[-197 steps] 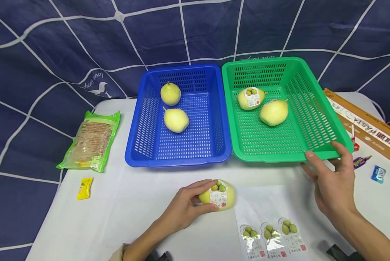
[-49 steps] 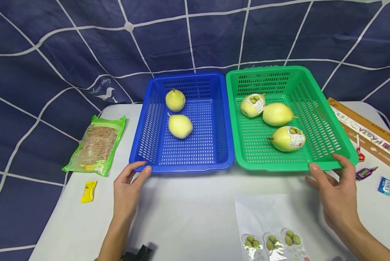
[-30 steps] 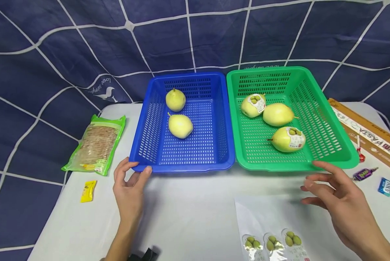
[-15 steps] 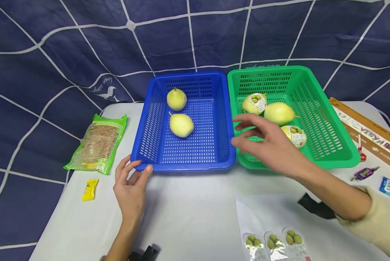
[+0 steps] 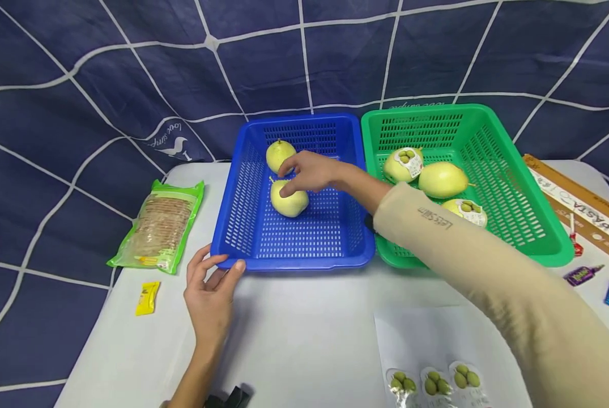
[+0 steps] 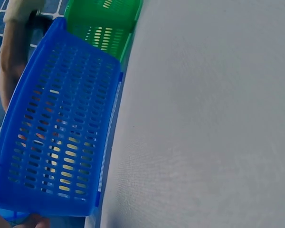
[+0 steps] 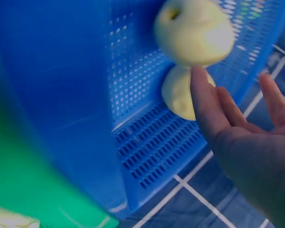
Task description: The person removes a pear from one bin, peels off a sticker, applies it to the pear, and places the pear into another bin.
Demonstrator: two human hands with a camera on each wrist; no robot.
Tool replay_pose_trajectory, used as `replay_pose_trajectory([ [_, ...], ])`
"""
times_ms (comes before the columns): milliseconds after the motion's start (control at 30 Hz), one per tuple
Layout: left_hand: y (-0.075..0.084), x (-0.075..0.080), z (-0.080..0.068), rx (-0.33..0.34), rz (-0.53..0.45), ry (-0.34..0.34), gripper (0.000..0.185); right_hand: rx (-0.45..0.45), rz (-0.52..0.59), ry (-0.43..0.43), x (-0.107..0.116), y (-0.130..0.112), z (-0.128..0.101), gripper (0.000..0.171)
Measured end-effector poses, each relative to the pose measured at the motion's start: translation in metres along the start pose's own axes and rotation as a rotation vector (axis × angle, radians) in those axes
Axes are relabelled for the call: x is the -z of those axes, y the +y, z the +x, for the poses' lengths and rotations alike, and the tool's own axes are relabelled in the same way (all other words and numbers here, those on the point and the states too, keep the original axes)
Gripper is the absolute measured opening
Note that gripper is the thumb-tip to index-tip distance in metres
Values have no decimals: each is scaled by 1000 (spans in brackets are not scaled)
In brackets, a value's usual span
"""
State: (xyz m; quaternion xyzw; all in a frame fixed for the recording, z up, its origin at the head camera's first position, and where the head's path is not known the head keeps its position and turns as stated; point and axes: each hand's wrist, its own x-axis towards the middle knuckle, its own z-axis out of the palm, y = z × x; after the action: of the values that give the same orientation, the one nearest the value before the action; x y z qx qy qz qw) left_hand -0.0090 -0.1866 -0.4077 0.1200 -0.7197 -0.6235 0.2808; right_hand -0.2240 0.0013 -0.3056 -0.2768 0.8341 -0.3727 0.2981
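My left hand (image 5: pixel 209 300) holds the front left corner of a blue basket (image 5: pixel 304 263), thumb at the rim; the left wrist view catches only bits of its fingers. Inside lie two yellow pears without visible labels: a rear pear (image 5: pixel 280 154) and a front pear (image 5: pixel 290 205). Over them hovers my right hand (image 5: pixel 311 171), fingers spread, holding nothing. In the right wrist view its fingertips are close to the front pear (image 7: pixel 194 33); whether they touch is unclear. Three pears sit in the green basket (image 5: pixel 539 260), two with visible labels, including a labelled pear (image 5: pixel 403 165).
A sheet of pear stickers (image 5: pixel 426 328) lies at the front right. On the left are a green-edged food packet (image 5: pixel 161 226) and a yellow wrapper (image 5: pixel 148 298). A pasta box (image 5: pixel 584 204), a lollipop (image 5: pixel 575 241) and small sweets (image 5: pixel 582 275) lie right of the baskets.
A third pear, earlier in my left hand, now lies in the green basket. My left hand moved to the blue basket; my right hand left the green rim and crossed left over the blue basket.
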Motion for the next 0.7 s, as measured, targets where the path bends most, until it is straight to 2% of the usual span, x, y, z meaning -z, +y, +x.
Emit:
replay_pose_trajectory([
  [100,0,0,0,2,-9,-1,29,-37,-67,-69,-3,0,16,48],
  [333,0,1,0,18,-8,-9,27,-139,-124,-229,-10,-2,36,52],
  [500,0,1,0,31,-5,-14,28,-160,-165,-265,-17,2,44,62],
  [700,0,0,1,37,4,-12,29,-130,-239,-280,-19,5,48,64],
])
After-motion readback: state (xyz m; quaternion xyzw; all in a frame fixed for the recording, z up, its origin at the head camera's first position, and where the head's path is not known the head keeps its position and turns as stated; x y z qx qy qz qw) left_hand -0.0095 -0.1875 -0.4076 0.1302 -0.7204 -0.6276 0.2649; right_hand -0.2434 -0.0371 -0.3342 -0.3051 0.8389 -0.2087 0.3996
